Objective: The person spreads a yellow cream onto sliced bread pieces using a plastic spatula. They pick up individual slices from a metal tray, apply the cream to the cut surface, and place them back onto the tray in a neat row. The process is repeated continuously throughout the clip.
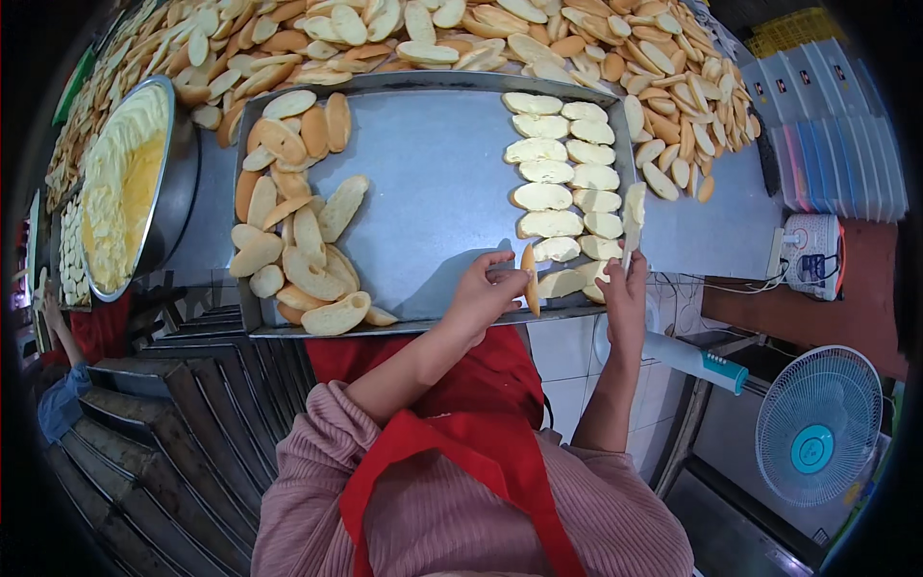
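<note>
My left hand [490,288] pinches a bread slice [531,280], turned on edge, over the lower right part of a metal baking tray [425,326]. My right hand [626,285] grips a spatula or spreading knife [633,216], its upright blade coated with pale cream, at the tray's right rim. Two columns of cream-topped bread slices [546,196] lie along the tray's right side. Uncoated bread slices [310,270] are heaped along its left side. Left of the tray, a metal bowl [171,137] holds pale and yellow cream [122,195].
A large pile of bread slices [425,52] covers the table behind the tray. Plastic containers [836,166] stand at right, near a fan [818,425]. Stacked metal trays [180,404] stand below left. Another person's arm [63,332] shows at far left.
</note>
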`<state>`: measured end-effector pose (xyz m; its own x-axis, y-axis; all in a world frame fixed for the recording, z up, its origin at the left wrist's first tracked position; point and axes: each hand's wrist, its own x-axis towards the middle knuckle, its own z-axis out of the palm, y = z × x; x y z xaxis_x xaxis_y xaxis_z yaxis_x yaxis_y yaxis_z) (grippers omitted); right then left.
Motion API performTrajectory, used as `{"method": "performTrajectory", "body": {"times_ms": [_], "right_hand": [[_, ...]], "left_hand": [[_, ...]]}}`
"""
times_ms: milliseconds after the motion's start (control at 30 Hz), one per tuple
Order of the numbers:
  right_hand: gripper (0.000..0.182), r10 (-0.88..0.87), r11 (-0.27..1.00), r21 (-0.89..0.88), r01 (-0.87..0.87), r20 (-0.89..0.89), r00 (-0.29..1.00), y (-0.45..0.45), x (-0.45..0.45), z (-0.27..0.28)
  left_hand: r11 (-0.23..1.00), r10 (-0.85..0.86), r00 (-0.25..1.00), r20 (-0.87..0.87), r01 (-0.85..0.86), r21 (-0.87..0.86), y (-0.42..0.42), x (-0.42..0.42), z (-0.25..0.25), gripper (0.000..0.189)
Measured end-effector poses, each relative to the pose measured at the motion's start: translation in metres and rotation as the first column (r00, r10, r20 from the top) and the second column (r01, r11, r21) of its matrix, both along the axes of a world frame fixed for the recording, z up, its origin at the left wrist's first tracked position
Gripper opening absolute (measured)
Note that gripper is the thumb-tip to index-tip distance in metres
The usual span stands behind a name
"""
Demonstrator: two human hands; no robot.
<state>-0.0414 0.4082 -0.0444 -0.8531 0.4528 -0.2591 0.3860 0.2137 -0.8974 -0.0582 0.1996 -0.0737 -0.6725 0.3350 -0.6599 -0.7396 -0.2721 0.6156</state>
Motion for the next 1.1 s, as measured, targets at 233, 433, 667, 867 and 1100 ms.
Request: {"method": "performTrajectory", "body": {"times_ms": [233,433,667,867,1100], "right_hand": [[0.037,0.116,0.986,0.119,-0.117,0.011,0.993,-0.001,0.0,-0.008],[0.034,0.092,0.995,0.041,-0.093,0.029,0.995,-0.007,-0.004,0.0],[0.037,0.104,0.994,-0.027,-0.103,0.048,0.993,-0.004,-0.003,0.001],[0.039,0.113,0.994,0.0,-0.113,0.065,0.991,-0.004,-0.003,0.006],[0.037,0.076,0.997,-0.033,-0.074,0.066,0.995,-0.008,0.0,0.004]], "left_hand": [[0.999,-0.029,0.987,0.16,0.026,0.02,0.007,-0.005,0.002,0.056],[1.0,-0.01,0.982,0.187,0.005,0.031,0.013,-0.004,0.004,0.056],[0.999,0.02,0.987,0.158,-0.024,0.024,0.013,-0.004,0.009,0.052],[0.996,0.072,0.997,0.023,-0.071,-0.062,0.006,-0.002,0.012,0.052],[0.998,-0.008,0.994,-0.105,0.001,-0.065,0.017,0.002,0.002,0.05]]}}
